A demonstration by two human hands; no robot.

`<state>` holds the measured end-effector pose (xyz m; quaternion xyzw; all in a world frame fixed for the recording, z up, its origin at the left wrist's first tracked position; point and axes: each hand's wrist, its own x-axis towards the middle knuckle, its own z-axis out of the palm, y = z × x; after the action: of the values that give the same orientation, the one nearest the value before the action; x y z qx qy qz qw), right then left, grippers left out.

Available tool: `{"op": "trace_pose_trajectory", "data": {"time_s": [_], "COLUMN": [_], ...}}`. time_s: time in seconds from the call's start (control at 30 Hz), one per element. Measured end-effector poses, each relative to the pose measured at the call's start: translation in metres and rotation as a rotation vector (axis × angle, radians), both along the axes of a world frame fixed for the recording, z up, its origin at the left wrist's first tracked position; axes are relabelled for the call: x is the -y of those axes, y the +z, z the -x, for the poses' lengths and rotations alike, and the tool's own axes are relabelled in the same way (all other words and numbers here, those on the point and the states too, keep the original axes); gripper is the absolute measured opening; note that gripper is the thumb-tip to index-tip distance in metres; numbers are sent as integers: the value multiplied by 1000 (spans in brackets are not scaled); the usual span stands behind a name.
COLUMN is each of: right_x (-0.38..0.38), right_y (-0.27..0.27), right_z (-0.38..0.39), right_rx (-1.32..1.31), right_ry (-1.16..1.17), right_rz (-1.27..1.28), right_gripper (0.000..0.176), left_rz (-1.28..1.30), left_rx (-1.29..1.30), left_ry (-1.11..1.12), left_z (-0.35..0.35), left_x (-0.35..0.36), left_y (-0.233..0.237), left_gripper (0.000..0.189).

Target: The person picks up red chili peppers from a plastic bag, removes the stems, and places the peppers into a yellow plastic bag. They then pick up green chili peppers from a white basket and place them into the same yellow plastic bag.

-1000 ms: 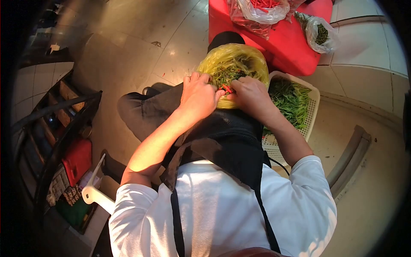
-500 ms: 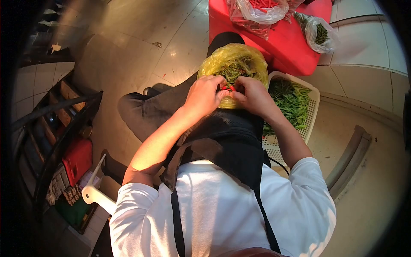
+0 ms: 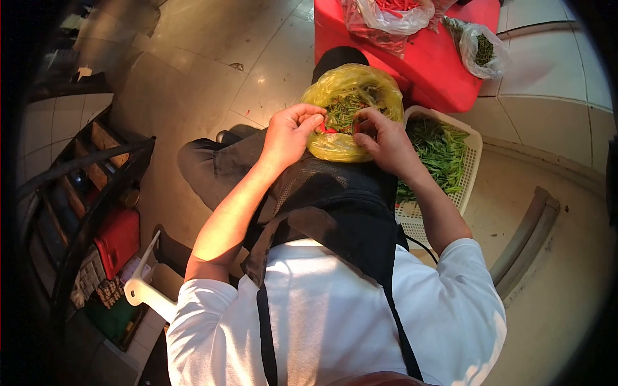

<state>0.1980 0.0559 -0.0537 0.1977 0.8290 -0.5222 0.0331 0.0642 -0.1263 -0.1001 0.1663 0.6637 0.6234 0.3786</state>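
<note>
A yellow plastic bag (image 3: 351, 153) sits open on my lap, with green stems (image 3: 351, 106) inside. At the bag's left side my left hand (image 3: 290, 132) is closed in a pinch, and a red chili pepper (image 3: 328, 130) shows at its fingertips. My right hand (image 3: 386, 140) is over the right part of the bag, fingers curled and thumb drawn in. Whatever those fingers hold, if anything, is hidden.
To the right stands a cream perforated basket (image 3: 473, 164) of leafy greens (image 3: 441, 154). A red stool-like surface (image 3: 428, 67) ahead bears a clear bag of red chilies (image 3: 396, 8) and another bag of green stems (image 3: 483, 50). A dark metal rack (image 3: 71, 174) stands left.
My hands have moved apart from their meeting point over the bag. The left went left with a red chili at its fingertips; the right shifted slightly right, uncovering more green stems.
</note>
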Motion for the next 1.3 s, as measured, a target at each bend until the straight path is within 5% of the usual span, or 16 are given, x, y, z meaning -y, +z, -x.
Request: {"op": "trace_pose_trajectory", "data": {"time_s": [0.2, 0.6, 0.9, 1.1, 1.2, 1.3], "right_x": [0, 10, 1, -17, -13, -15], "right_y": [13, 3, 13, 5, 1, 2], "right_z": [5, 20, 17, 17, 18, 17], "right_rx": [-33, -377, -244, -78, -188, -25], "right_ry": [-87, -310, -178, -325, -257, -51], "right_rz": [43, 423, 154, 1240, 558, -129], "right_gripper": [25, 19, 14, 14, 15, 17], "left_rz": [16, -233, -73, -140, -178, -315], "left_rx": [-182, 298, 4, 113, 177, 419], "left_ry": [-7, -60, -173, -205, -144, -62], "left_z": [7, -1, -1, 0, 2, 5], "left_x": [-13, -38, -31, -29, -25, -22], "left_y": [23, 41, 41, 42, 40, 34], "left_gripper": [14, 13, 12, 13, 16, 21]}}
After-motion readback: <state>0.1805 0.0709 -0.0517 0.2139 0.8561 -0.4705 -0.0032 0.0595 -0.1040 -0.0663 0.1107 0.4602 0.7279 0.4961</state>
